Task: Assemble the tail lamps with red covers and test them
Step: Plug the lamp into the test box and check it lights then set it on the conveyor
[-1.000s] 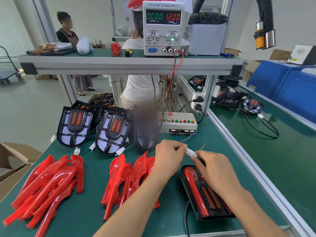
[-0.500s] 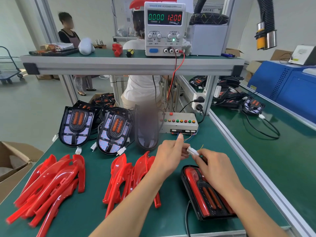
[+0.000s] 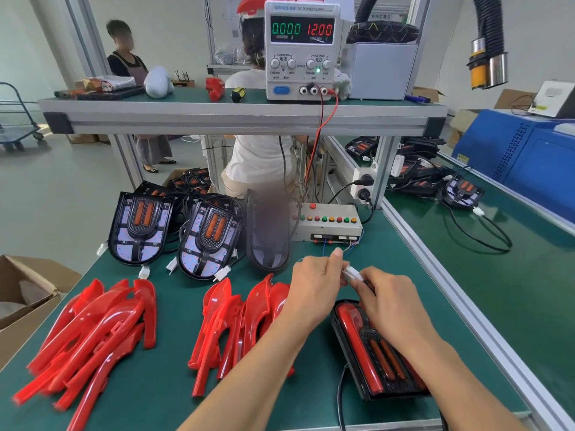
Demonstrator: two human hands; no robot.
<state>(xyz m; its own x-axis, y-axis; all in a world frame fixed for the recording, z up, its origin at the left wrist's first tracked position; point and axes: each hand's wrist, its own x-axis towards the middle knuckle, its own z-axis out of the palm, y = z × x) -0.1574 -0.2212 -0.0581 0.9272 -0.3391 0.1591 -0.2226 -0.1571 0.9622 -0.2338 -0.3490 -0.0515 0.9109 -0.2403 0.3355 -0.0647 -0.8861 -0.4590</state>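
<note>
Both hands meet over the green worktop [image 3: 466, 306]: the left hand [image 3: 314, 284] and right hand [image 3: 389, 301] each hold a pinching grip on the white connector [image 3: 352, 273]. Beneath the right wrist lies the covered tail lamp [image 3: 373, 353]; loose red covers [image 3: 93, 331] lie well left.

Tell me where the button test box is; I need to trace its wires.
In the head view the test box sits right of centre at the back of the green bench, under the power supply, just beyond both hands.
</note>
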